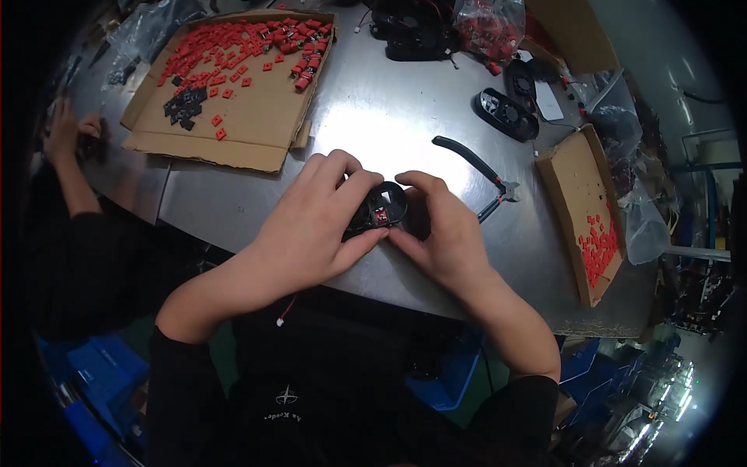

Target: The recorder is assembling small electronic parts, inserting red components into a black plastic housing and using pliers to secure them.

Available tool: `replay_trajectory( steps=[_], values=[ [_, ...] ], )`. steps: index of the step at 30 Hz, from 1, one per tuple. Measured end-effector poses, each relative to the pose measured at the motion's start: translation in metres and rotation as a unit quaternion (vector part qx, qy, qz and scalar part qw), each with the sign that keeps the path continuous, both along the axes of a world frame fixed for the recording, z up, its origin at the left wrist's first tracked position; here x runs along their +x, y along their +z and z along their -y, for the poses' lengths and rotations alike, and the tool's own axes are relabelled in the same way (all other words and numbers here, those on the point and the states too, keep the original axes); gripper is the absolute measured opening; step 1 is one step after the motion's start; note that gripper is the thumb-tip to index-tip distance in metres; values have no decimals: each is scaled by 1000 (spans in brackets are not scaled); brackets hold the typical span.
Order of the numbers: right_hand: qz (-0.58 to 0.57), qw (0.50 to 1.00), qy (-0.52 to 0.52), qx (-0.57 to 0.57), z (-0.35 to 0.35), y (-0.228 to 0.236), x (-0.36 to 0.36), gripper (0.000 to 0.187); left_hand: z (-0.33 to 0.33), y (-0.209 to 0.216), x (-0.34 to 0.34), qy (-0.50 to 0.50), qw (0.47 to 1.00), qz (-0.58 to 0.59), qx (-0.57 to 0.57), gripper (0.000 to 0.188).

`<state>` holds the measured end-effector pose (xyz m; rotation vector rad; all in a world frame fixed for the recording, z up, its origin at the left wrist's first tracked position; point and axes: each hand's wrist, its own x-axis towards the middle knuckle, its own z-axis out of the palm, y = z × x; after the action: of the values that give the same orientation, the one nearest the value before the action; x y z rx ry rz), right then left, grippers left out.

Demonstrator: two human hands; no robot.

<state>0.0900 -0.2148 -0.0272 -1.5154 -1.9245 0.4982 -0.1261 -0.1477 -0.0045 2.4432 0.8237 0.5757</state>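
Observation:
A black oval speaker housing with a small red part set in it is held just above the metal table's near edge. My left hand grips it from the left, fingers over the top and thumb along the near side. With thumb and forefinger curled around its right end, my right hand grips it too. A thin dark red cable ending in a white plug hangs below my left wrist. Black-handled side cutters lie open on the table to the right of my right hand.
A cardboard tray at the far left holds many red and black pieces. Finished-looking black speakers and bagged red parts lie at the back. To the right stands a cardboard box with red pieces. Another person's hands work at far left.

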Motion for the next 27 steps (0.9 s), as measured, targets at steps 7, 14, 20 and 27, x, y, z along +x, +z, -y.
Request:
replay_trajectory(
  steps=[7, 14, 20, 27],
  values=[
    [-52, 991, 56, -107, -8, 28, 37, 50, 2, 7, 7, -28, 999, 0, -23, 51],
    [-510, 783, -48, -353, -10, 27, 38, 27, -2, 15, 14, -69, 997, -15, -14, 60],
    [-472, 787, -39, -396, -5, 34, 29, 31, -11, 16, 16, -82, 996, -11, -41, 60],
    [-399, 832, -20, -384, -10, 34, 24, 38, -24, 1, 8, -100, 992, 5, -80, 55]
  ],
)
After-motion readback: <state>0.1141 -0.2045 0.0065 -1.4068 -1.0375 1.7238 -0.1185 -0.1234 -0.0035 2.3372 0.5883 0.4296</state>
